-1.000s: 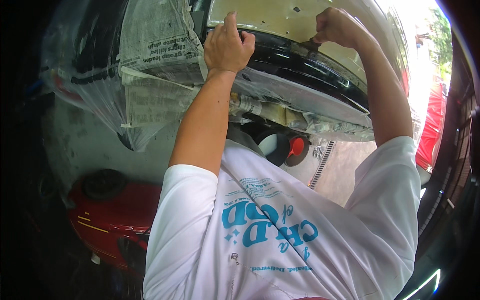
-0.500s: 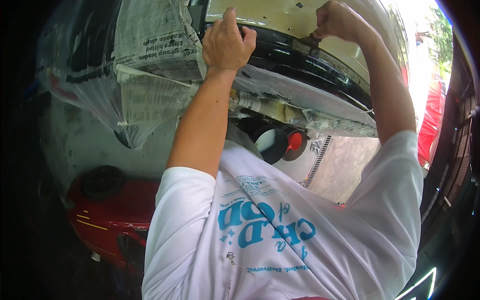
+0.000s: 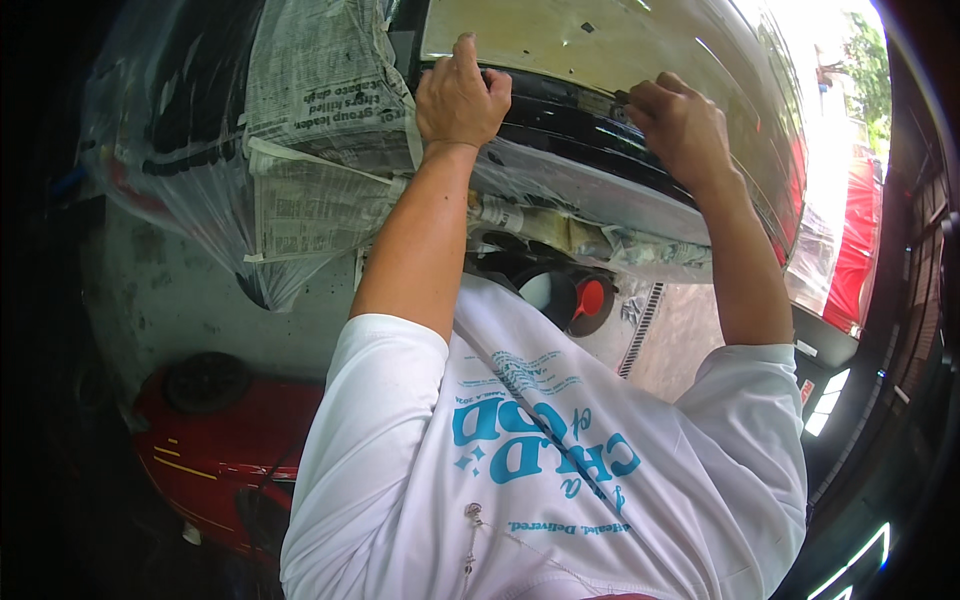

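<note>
A cream car body panel [image 3: 600, 45] stands in front of me with a glossy black trim strip [image 3: 570, 125] running across it. My left hand [image 3: 460, 100] rests on the strip's left end, fingers curled over its upper edge and thumb raised. Further right, my right hand [image 3: 680, 125] is closed at the same edge, pinching a small dark piece [image 3: 621, 97] that pokes out of the fingers; what it is cannot be made out. Clear plastic film [image 3: 560, 185] covers the panel just below the strip.
Newspaper masking [image 3: 320, 90] held by tape and a clear plastic sheet [image 3: 170, 180] cover the car to the left. On the floor below are a red machine [image 3: 220, 440], a round red and white container [image 3: 575, 300] and a drain grate [image 3: 640, 330]. A red vehicle [image 3: 850, 250] stands at right.
My right hand has come lower in the picture along the black trim. My left hand stays at the strip's left end, nearly where it was.
</note>
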A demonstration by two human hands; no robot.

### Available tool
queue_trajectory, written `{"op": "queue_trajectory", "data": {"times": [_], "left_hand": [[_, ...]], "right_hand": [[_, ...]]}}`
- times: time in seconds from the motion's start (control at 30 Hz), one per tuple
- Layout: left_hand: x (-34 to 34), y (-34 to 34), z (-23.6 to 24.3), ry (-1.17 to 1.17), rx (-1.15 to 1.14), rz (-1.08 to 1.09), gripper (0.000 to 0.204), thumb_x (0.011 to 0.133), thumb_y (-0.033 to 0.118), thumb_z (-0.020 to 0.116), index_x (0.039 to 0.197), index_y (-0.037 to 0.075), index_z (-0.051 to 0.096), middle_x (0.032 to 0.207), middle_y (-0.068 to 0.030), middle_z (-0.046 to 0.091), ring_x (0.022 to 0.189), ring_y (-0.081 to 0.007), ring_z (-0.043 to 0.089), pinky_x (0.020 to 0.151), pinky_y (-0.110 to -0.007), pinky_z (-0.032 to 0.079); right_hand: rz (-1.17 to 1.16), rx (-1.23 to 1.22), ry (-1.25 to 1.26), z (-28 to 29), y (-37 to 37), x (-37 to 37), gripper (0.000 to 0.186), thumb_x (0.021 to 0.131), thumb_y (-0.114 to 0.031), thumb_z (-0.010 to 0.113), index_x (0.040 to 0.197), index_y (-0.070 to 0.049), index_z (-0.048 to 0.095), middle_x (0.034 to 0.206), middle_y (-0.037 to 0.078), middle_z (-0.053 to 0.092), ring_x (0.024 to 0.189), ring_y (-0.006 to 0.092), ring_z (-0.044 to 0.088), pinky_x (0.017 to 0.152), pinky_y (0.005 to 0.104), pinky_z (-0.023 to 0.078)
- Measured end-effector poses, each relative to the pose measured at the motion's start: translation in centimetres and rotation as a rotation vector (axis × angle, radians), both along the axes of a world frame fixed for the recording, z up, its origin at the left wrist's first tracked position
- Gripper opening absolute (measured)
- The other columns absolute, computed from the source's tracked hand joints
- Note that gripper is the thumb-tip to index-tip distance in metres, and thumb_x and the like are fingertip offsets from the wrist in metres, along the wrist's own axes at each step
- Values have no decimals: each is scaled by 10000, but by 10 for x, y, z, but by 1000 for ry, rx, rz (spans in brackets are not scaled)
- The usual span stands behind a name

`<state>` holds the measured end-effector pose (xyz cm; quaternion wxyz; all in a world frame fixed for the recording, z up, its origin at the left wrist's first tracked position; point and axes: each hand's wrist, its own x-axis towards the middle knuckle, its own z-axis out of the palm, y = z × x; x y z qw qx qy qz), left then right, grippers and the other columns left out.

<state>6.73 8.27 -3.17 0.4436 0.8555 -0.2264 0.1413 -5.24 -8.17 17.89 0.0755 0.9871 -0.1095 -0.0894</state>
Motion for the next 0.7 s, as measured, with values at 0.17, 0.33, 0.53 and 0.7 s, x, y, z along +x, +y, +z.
{"op": "queue_trajectory", "data": {"times": [0.17,0.33,0.53,0.7], "left_hand": [[-2,-1,-3,34,-31,-13,503,859,197,659,1327,44,557,861,-84,702,836,-312,693,805,-474,539],[0,0,-4,16,-42,-3,503,854,187,659,1325,43,560,846,-84,698,827,-313,694,792,-478,542],[0,-2,-3,4,-43,-13,487,824,156,669,1277,17,558,811,-110,709,823,-321,693,753,-485,543],[-1,-2,-14,9,-83,8,516,845,207,688,1313,21,577,783,-24,647,734,-265,667,754,-449,540]], "right_hand": [[9,-83,58,-22,7,1,158,960,-229,705,1024,-85,722,1052,135,697,895,411,726,769,520,590],[-7,-108,49,-29,9,1,164,978,-241,693,1016,-83,711,1038,140,692,858,411,731,738,525,593],[-47,-105,-38,-41,11,-15,175,997,-268,673,1019,-95,696,1040,132,678,806,412,733,702,530,593],[-77,-125,-69,-52,19,-21,167,992,-271,674,1033,-111,697,1048,133,677,789,414,731,695,530,593]]}}
